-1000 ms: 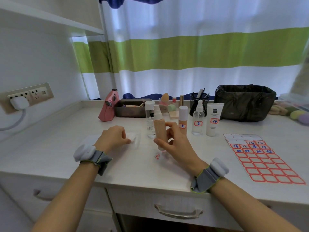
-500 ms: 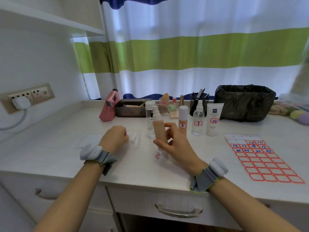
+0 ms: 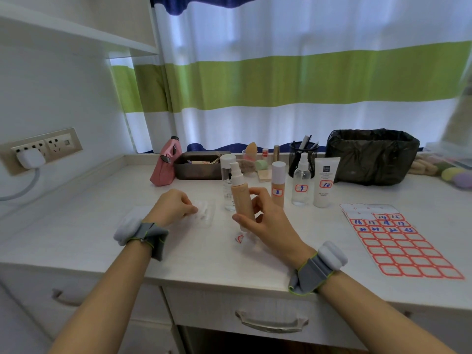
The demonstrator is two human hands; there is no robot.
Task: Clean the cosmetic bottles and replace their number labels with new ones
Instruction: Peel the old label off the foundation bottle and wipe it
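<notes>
The right hand [image 3: 265, 221] grips the beige pump bottle [image 3: 241, 198] round its lower body, thumb on one side and fingers curled on the other, holding it upright just above the desk [image 3: 102, 226] near the middle. It looks a light, stiff bottle with a smooth, likely slippery wall, so the mid-body hold seems safer than the narrow white pump on top, which could turn or press down. Its facing side shows no number label; a peeled red-edged label [image 3: 240, 238] lies on the desk just below it. The left hand [image 3: 173, 206] pinches at a clear wipe packet [image 3: 204, 213] lying flat beside it; the wipe should be soft and limp. Behind stand a clear bottle [image 3: 228, 182], a beige bottle marked 8 [image 3: 278, 183], a spray bottle [image 3: 302, 183] and a white tube [image 3: 325, 185], each of the last three with a red label. To the right lies the label sheet [image 3: 401, 246], some cells numbered. At the back, a brown tray [image 3: 198, 172] holds small items I cannot make out, a mesh cup [image 3: 304, 154] holds pens, and a bin [image 3: 373, 157] has a black liner.
</notes>
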